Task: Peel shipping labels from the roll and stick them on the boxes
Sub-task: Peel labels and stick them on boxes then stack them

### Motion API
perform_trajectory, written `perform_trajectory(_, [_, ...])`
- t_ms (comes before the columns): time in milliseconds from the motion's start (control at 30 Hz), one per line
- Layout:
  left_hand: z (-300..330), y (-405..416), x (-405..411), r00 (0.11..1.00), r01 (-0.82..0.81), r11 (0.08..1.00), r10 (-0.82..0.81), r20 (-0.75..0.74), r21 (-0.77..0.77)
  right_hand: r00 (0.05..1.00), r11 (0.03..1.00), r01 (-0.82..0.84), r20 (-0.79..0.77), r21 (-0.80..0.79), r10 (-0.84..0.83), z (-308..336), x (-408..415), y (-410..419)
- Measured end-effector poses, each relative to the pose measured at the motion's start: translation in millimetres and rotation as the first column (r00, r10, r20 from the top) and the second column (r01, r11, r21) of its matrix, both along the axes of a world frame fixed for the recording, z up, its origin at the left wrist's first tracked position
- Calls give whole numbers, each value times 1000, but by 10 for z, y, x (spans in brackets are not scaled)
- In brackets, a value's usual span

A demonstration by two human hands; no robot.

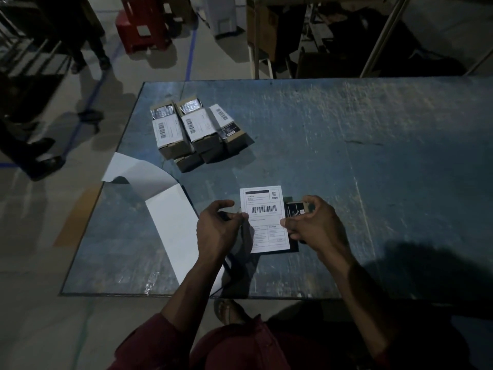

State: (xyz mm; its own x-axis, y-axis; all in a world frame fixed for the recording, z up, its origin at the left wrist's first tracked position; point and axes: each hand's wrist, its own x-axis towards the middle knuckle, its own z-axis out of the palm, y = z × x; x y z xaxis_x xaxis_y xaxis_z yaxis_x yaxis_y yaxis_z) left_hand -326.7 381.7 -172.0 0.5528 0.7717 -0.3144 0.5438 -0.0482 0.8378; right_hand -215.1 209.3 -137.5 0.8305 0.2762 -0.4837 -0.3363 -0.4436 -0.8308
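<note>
Two hands are used here: the label point(265, 218) is pinched at its left edge by the left hand point(217, 228) and at its right by the right hand point(314, 225), apparently to align it over the dark box point(294, 209) lying on the surface point(373, 161).

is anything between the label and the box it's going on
Nothing visible. The label is pinched at its edges by the left hand and right hand and lies directly over the dark box, whose right side shows beside it. Whether it is stuck down yet cannot be told.
</note>
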Motion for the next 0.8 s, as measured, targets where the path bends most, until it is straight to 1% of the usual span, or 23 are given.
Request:
perform_trajectory(333, [-26, 3, 67, 999, 21, 994, -17, -38, 103, 998, 999, 19, 67, -47, -15, -1, 7, 44])
perform_trajectory(500, [-60, 38, 74, 998, 16, 992, -9, -55, 125, 994, 996, -7, 107, -85, 16, -10, 9, 64])
perform_trajectory(633, [-81, 27, 74, 998, 26, 985, -16, -57, 170, 988, 994, -33, 149, -107, 48, -30, 5, 49])
perform_trajectory(800, [-98, 2, 27, 1000, 27, 985, -24, -20, 171, 978, 988, -56, 189, -146, 83, -78, 18, 42])
